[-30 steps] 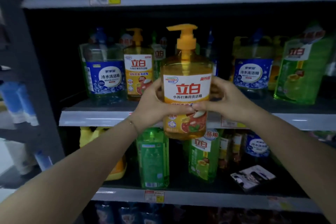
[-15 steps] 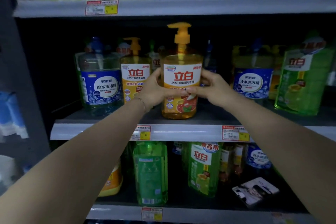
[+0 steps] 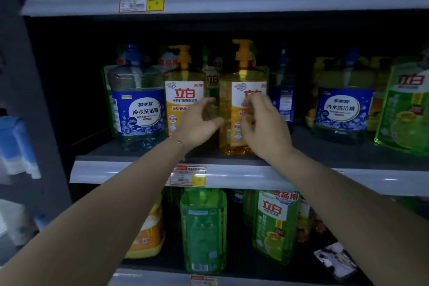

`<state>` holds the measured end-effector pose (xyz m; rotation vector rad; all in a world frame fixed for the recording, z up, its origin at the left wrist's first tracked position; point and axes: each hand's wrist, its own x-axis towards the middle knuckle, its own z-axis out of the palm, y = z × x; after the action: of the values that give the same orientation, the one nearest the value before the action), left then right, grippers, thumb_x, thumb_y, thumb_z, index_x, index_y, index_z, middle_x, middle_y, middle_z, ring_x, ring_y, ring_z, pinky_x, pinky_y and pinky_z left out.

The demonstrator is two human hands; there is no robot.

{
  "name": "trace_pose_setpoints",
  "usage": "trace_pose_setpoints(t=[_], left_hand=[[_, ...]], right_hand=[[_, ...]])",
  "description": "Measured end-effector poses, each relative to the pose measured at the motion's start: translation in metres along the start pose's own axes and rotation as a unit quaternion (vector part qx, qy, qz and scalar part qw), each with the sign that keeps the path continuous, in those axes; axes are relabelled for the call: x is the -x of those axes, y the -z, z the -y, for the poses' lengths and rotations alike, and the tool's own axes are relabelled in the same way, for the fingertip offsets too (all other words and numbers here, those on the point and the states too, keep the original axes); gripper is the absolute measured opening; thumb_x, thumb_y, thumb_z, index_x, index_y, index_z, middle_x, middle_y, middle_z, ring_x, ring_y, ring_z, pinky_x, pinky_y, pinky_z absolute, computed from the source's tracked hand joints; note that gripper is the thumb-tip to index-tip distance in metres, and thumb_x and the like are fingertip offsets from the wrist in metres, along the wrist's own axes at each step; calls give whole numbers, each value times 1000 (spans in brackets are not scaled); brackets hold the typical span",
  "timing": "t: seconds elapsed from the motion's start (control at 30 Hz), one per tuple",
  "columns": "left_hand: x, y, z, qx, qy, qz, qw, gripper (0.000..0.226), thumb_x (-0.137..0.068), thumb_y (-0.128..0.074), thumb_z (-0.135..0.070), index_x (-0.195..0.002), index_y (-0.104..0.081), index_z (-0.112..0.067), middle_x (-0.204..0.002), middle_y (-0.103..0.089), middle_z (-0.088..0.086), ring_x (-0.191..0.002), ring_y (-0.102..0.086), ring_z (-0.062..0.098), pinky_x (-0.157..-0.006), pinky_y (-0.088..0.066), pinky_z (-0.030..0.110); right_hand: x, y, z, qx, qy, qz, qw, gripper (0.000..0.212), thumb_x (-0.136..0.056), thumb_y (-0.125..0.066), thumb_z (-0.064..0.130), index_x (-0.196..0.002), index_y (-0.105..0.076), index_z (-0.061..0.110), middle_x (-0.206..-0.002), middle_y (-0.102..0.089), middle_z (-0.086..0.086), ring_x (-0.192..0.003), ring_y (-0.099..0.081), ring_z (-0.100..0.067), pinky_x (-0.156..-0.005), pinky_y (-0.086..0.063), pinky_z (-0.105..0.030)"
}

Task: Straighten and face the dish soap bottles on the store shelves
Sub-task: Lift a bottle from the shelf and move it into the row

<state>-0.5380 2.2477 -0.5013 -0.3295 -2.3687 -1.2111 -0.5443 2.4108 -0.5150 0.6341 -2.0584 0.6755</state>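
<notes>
Curving into a loose C, the left grip holds nothing, its fingers spread apart. Its thumb tip lies at the left edge of the orange pump bottle; contact there cannot be told. The right grip hangs in front of that bottle's label with fingers bent. It is blurred, so I cannot tell whether it pinches or merely brushes the label. A thin bracelet circles the left wrist.

The orange pump bottle stands upright on the middle shelf, its label turned toward three o'clock rather than square to the front. At nine o'clock, just beside it, a second orange pump bottle faces forward. Further toward nine o'clock is a blue-labelled clear bottle. At three o'clock, well apart, stand another blue-labelled bottle and a green refill pouch. At six o'clock, below the shelf's price tag, stands a green bottle.
</notes>
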Motion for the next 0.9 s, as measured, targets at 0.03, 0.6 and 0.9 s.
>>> trace_pose_setpoints(t=[0.03,0.6,0.9], left_hand=[[1,7,9,-26,-19,-60,998,50,-88,-65,-17,-134,-46,-18,-119,-52,-2,-108,-52,14,-84,-44,22],[4,105,99,160,195,-242,937,71,-55,-92,-12,-117,-57,-8,-110,-68,5,-95,-66,20,-77,-54,32],[10,110,103,174,127,-252,943,76,-55,-90,0,-116,-45,-9,-111,-65,6,-96,-66,20,-78,-57,35]], right_hand=[[0,-4,13,-3,46,25,999,19,-88,-56,12,-106,-50,13,-107,-53,-3,-90,-53,-19,-64,-45,-32],[-35,-119,112,-270,-158,274,909,46,-90,-58,6,-132,-41,13,-127,-54,-5,-116,-52,-22,-84,-38,-25],[-34,-135,113,-332,-194,225,895,60,-80,-74,10,-131,-41,11,-125,-56,-8,-114,-56,-23,-89,-47,-30]])
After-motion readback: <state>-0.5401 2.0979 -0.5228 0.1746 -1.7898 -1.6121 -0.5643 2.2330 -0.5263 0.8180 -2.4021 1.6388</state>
